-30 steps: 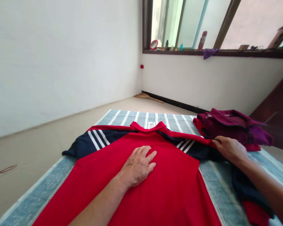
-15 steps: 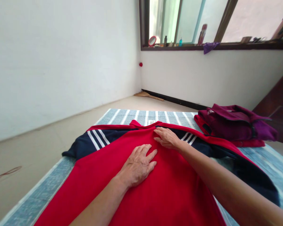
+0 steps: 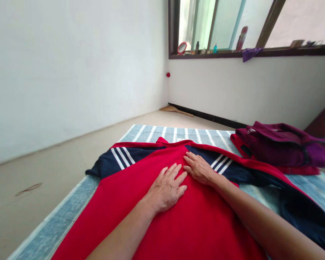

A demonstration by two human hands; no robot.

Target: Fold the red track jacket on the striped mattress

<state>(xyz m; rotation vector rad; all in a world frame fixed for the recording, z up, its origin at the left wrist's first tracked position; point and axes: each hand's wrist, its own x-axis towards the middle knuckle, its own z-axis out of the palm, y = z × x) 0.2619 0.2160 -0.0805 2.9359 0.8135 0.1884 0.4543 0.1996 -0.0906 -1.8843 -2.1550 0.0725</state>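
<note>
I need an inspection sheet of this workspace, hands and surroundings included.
Surface: blue-grey fabric with white stripes, partly covered.
Job's things: red-and-navy collared garment with white-striped sleeves, spread out.
Clutter: folded maroon, purple and red clothes, far right.
Left hand: palm down on the garment, fingers spread.
Right hand: palm down on the garment, slightly farther forward.
Cables: nothing seen for certain; thin brown loop on the pale floor, material unclear.
Surroundings: white walls, dark-framed window, purple cloth hanging over its sill, tan broom-like object on the floor.

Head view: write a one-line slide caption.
Left hand and right hand rest on a red-and-navy garment spread over a striped cover near folded purple clothing.
</note>
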